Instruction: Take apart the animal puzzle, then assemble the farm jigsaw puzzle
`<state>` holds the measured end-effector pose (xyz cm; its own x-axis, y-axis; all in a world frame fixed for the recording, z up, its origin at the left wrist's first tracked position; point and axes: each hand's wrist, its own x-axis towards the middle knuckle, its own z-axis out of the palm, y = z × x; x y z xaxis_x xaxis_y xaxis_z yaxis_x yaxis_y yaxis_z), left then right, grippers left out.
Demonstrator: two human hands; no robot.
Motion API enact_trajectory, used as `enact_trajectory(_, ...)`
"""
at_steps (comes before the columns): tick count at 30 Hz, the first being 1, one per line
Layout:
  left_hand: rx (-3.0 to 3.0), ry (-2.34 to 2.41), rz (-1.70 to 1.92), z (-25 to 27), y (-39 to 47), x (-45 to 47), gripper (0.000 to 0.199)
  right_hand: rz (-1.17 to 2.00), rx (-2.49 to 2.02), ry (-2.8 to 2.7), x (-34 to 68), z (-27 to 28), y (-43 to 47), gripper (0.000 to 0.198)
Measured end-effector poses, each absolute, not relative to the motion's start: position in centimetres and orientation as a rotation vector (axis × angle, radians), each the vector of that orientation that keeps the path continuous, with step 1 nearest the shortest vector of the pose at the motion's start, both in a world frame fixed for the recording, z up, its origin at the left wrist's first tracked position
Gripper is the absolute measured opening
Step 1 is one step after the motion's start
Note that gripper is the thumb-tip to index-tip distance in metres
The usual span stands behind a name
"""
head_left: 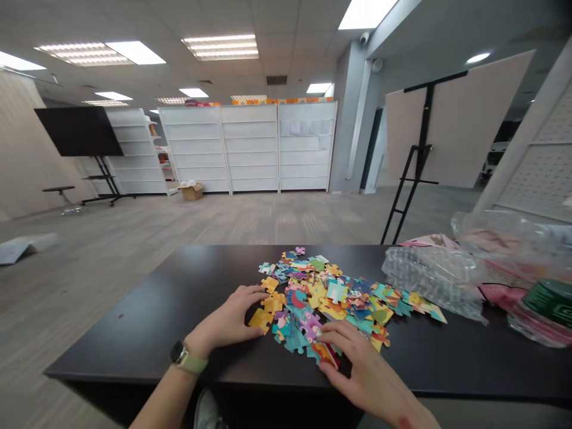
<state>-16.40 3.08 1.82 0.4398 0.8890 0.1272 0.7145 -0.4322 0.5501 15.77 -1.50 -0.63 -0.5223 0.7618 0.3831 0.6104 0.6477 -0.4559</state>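
A loose pile of colourful jigsaw puzzle pieces (315, 292) lies on the black table (170, 325) in front of me. My left hand (232, 316) rests at the pile's left edge, thumb and fingers apart around some yellow puzzle pieces (261, 320). It wears a watch with a light green band (190, 360). At the near side of the pile, my right hand (353, 357) has its fingers spread over the pieces. An orange and red puzzle piece (326, 353) lies between its thumb and fingers; I see no firm grip on it.
Bubble wrap (433, 277) and clear plastic bags (509, 238) lie on the table's right side, near a green lidded container (549, 301). Beyond the table stand an easel with a board (456, 119), white shelves (250, 149) and a screen on a stand (79, 132).
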Motion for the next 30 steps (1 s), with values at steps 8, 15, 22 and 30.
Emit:
enact_trajectory(8,2.387,1.269,0.379,2.3,5.2,-13.0,0.076,0.382,-1.081,-2.329,15.8,-0.4,-1.5,0.026)
enact_trajectory(15,2.300,1.303,0.441,2.0,3.7,-15.1,0.055,0.439,-1.110,-2.344,16.0,-0.5,-1.5,0.026)
enact_trajectory(22,2.184,1.450,0.440,2.2,2.5,-18.5,0.056,0.452,-1.101,-2.362,16.2,-0.8,-1.2,0.025)
enact_trajectory(30,2.046,1.644,0.297,3.0,2.9,-17.3,0.048,0.418,-1.117,-2.379,16.2,-1.1,-1.2,0.027)
